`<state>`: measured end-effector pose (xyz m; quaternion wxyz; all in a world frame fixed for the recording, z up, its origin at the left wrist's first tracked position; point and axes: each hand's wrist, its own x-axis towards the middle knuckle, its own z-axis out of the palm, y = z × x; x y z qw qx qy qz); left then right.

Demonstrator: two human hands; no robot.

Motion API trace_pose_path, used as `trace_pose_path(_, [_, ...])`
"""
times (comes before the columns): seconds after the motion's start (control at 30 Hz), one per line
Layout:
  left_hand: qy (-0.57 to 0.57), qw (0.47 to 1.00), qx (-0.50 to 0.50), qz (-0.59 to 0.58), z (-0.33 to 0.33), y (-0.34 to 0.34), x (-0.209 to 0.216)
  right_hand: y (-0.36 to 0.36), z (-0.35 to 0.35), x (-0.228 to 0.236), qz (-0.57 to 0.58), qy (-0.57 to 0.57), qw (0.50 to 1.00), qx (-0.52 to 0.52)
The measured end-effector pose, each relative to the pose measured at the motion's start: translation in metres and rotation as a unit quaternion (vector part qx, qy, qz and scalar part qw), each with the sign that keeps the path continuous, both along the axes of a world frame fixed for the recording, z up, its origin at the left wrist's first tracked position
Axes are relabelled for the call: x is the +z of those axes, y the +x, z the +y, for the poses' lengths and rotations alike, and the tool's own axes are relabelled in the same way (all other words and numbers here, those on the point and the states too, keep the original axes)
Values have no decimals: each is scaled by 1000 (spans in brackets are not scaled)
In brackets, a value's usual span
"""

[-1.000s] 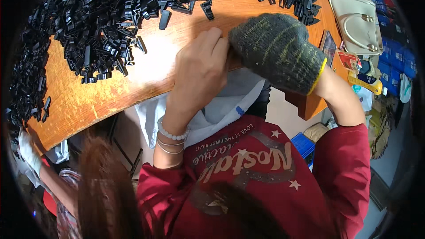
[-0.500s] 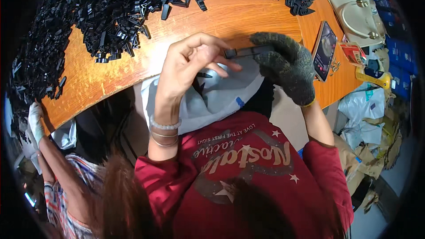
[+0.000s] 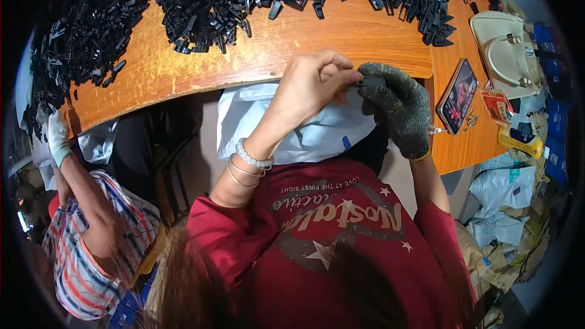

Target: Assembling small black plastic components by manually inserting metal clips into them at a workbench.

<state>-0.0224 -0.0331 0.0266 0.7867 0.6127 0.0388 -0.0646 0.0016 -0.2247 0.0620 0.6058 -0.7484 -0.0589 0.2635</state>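
Note:
Both hands meet over a white sack (image 3: 244, 116) that lies open across my lap at the table's front edge. A small black plastic clip (image 3: 373, 81) is gripped by my right hand (image 3: 402, 113), which wears a dark grey knit glove. My bare left hand (image 3: 312, 82), with bracelets at the wrist, pinches the clip's left end between thumb and fingers. The fingers hide part of the clip. Beyond them, a large heap of black plastic clips and clip parts (image 3: 213, 6) covers the far side of the wooden table (image 3: 292, 55).
A phone (image 3: 459, 95), a red packet (image 3: 496, 106), small brass-coloured pieces (image 3: 470, 122) and a cream handbag (image 3: 503, 52) lie at the right. A yellow tape roll (image 3: 523, 142) is beside them. At the left, a co-worker's white-gloved hand (image 3: 58, 137) touches the table edge.
My left hand has moved right and closed on the clip's left end; its fingers were looser before. The whole view has shifted, with the table now appearing lower and further right.

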Motion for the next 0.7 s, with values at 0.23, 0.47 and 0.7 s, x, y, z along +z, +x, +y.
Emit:
trace_pose_path(0.23, [426,842,87,-319,1,84,-10,-12,-8,7,-2,5,992,123])
trace_pose_path(0.47, [607,644,44,-464,-28,148,-23,-18,-20,-2,-26,39,997,59])
trace_pose_path(0.7, [484,748,82,-447,-16,119,-24,18,-12,-45,-79,185,979,-16])
